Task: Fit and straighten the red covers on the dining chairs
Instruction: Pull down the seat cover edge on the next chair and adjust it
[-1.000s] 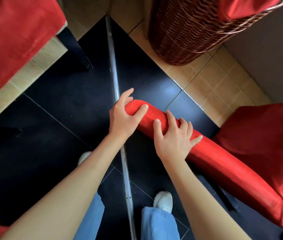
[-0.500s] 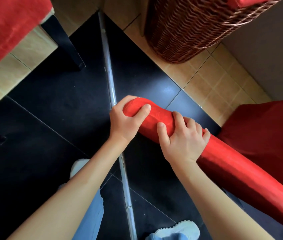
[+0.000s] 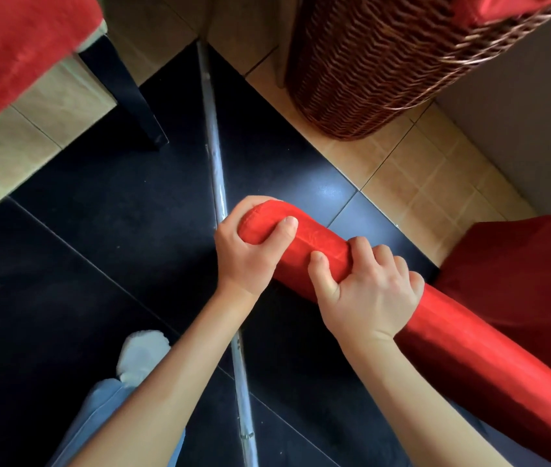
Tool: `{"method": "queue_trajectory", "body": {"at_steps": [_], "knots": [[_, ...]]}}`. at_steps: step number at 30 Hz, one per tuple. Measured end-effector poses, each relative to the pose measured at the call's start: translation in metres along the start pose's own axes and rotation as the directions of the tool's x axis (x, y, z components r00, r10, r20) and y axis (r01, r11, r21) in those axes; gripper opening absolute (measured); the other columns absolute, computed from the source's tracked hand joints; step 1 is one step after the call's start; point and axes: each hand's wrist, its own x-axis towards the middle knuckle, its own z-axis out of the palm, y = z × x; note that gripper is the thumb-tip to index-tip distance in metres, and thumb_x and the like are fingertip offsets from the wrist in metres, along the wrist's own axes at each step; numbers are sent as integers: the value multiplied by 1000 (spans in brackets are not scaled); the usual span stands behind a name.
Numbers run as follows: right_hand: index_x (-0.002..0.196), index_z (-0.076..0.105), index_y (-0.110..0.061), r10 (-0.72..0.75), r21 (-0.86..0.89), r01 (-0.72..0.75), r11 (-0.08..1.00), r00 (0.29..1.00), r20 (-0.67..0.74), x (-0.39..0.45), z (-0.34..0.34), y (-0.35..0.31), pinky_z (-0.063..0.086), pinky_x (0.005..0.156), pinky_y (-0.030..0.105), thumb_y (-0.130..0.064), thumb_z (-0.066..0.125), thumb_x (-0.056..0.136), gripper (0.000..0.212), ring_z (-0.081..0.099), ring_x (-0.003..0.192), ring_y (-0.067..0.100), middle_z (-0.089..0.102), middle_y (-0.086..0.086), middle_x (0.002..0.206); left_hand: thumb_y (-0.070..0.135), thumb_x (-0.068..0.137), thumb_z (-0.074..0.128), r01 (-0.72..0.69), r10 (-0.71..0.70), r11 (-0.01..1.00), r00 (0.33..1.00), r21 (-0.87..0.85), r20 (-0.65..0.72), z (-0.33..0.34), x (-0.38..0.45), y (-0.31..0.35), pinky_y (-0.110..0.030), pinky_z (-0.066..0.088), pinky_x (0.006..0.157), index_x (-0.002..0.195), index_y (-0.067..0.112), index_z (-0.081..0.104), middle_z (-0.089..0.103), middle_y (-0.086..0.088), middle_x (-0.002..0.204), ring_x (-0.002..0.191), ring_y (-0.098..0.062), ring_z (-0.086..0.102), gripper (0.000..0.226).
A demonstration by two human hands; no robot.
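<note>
View from above, looking down at 2 bare forearms reaching forward over a dark tiled floor [image 3: 98, 247]. Both hands hold the top rail of a dining chair [image 3: 469, 348], which is wrapped in a red cover [image 3: 321, 241] and runs as a padded bar from the middle of the scene down to the near right corner.

The left hand [image 3: 247, 254] has its grip closed around the far left end of the covered rail, fingers curled over the end and thumb pressed on top of the fabric. The right hand [image 3: 368, 291] sits just beside it, further right along the rail, its grip also closed: fingers curled over the far side, thumb dug into the near side of the cloth. The fabric between the 2 hands shows slight creases.

To the right, behind the rail, lies the chair's red-covered seat [image 3: 520, 281]. At the far left, another red-covered seat [image 3: 14, 52] stands on a dark leg [image 3: 125, 96]. At the far right stands a brown wicker basket [image 3: 368, 62] with red cloth [image 3: 496, 5] at its top. A thin metal strip [image 3: 215, 170] crosses the floor from far to near, passing under the left hand. Pale tiles [image 3: 419, 170] border the dark ones. A white shoe [image 3: 142, 355] and blue jeans [image 3: 98, 416] show at the near left.
</note>
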Motion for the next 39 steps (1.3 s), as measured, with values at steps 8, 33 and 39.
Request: {"method": "queue_trajectory", "body": {"at_steps": [8,33,39], "knots": [[61,57,-10,11,42,-8,999,998,-62,1,5,0,35,65,37,-65,41,73,58,52,58,32,52,8,56,29,72,58,-134,137,990,989,47,-62,5,6,-6,-21,45,61,71,20,60,59,15,62,61,-4,56,9],[50,53,-8,3,197,27,980,988,-152,-8,-75,44,36,62,36,-64,44,70,61,54,52,31,51,9,50,27,73,51,-297,329,928,936,226,-120,38,-52,66,-18,41,61,65,14,59,54,17,60,58,1,53,17],[54,56,-9,20,222,11,975,991,-136,-1,-128,65,31,67,35,-70,35,71,66,55,59,30,55,8,56,29,73,52,-323,365,908,923,267,-124,61,-75,119,-24,44,61,67,9,65,55,11,60,57,-6,53,24]]}}
